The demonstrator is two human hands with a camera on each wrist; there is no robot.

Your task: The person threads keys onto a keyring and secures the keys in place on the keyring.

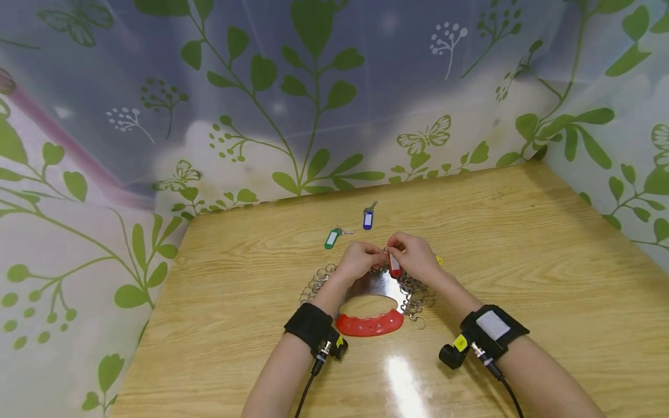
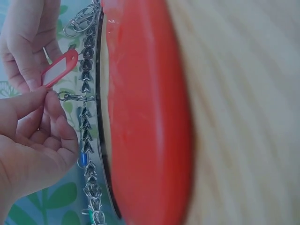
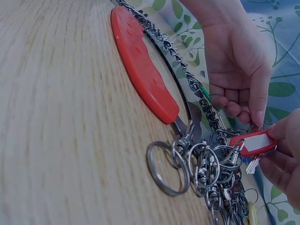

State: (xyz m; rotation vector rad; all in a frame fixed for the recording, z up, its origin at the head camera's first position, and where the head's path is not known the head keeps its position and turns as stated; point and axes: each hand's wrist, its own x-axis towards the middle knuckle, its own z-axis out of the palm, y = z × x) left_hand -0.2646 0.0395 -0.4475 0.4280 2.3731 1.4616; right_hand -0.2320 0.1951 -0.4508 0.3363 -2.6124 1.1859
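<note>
Both hands meet mid-table over a key organiser. Right hand [image 1: 415, 258] pinches a red key tag [image 1: 394, 265] between thumb and fingers; in the right wrist view the tag [image 3: 255, 143] has a white label window and a small key hanging under it. Left hand [image 1: 358, 261] has fingers curled, thumb and forefinger pinching a small metal clip [image 2: 70, 97] that hangs off the chain of clips [image 2: 86, 70]. The tag sits just above that clip, touching or nearly touching; can't tell which.

The organiser is a shiny metal hoop with a red plastic handle [image 1: 368, 325] on the near side, lying flat on the wooden table [image 1: 522, 244]. Chain of clips and loose rings [image 3: 166, 168] runs round its rim, bunched at the right end of the handle. Nothing sits inside the hoop but bare table.

Further back, well apart from the hands: a green key tag [image 1: 331, 238] and a blue key tag [image 1: 368, 219], both lying on the table with keys attached. A bit of yellow [image 1: 440, 260] shows just behind the right hand, mostly hidden. Leaf-print sheet [image 1: 313, 104] walls the table.
</note>
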